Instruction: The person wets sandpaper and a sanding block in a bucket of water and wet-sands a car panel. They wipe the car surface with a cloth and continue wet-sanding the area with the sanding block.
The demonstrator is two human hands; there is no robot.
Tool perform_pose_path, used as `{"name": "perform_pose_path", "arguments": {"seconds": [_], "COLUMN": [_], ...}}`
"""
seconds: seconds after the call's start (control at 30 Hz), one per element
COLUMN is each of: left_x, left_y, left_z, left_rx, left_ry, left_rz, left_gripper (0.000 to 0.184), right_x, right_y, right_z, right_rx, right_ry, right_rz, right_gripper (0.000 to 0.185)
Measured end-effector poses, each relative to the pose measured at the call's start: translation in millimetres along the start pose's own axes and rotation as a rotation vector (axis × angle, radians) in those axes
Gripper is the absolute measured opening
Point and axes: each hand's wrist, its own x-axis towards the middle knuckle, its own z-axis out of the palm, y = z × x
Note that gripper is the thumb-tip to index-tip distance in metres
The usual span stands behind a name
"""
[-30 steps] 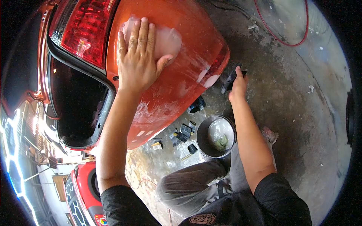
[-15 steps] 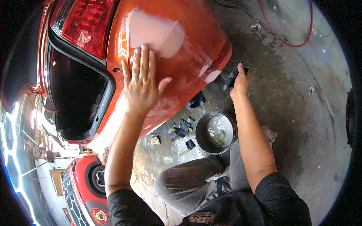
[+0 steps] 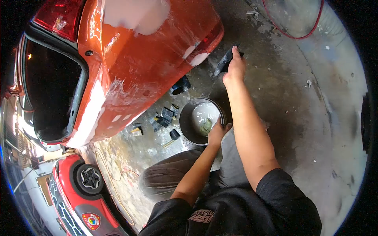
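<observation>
My left hand (image 3: 217, 133) is at the near right rim of a round bucket (image 3: 182, 128), beside a greenish lump (image 3: 205, 128) in the cloudy water. Its fingers reach over the rim and are partly hidden, so their grip is unclear. Held out over the floor, my right hand (image 3: 235, 67) is closed around a dark, flat sanding block (image 3: 224, 61), its thumb along the top. The orange car's rear corner (image 3: 145, 59) is wet and streaked, with a pale filler patch (image 3: 138, 13) near the top. Neither hand touches the car.
Dark scraps of sandpaper (image 3: 163, 118) lie on the wet floor (image 3: 287, 129) by the bucket. A black cylindrical part (image 3: 181, 84) sits under the car's edge. A red hose (image 3: 293, 36) curves at upper right. A red car (image 3: 73, 173) stands at lower left.
My left hand has come off the car's filler patch and down to the bucket. My right hand still holds the sanding block. The view has shifted, moving the car up and left.
</observation>
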Motion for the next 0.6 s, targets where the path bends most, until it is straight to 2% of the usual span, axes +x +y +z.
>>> {"name": "perform_pose_path", "arguments": {"seconds": [0.17,0.2,0.23,0.27,0.33,0.47,0.53,0.6], "left_x": [40,40,39,38,39,47,62,83], "left_y": [-51,-54,-52,-51,-56,-57,-58,-58], "left_z": [24,22,17,9,-2,-19,-15,-16], "left_rx": [0.209,0.221,0.303,0.317,0.354,0.427,0.015,-0.207], "left_ry": [0.017,0.016,-0.024,-0.035,-0.067,-0.236,-0.227,-0.319], "left_rz": [0.281,0.350,0.336,0.398,0.521,0.558,0.600,0.441], "left_gripper": [0.075,0.074,0.071,0.070,0.069,0.059,0.049,0.043], "right_x": [-6,-1,-1,-1,2,0,-13,-27], "right_y": [0,3,0,-1,-9,-11,-15,-20], "right_z": [3,0,1,3,3,5,10,12], "right_rx": [-0.044,-0.045,-0.012,-0.012,0.028,0.091,0.067,0.022], "right_ry": [-0.032,-0.055,-0.088,-0.008,-0.026,0.025,0.045,0.052], "right_rz": [0.005,0.002,-0.001,-0.015,-0.007,0.042,0.064,0.054], "right_gripper": [0.052,0.051,0.047,0.046,0.048,0.054,0.051,0.049]}}
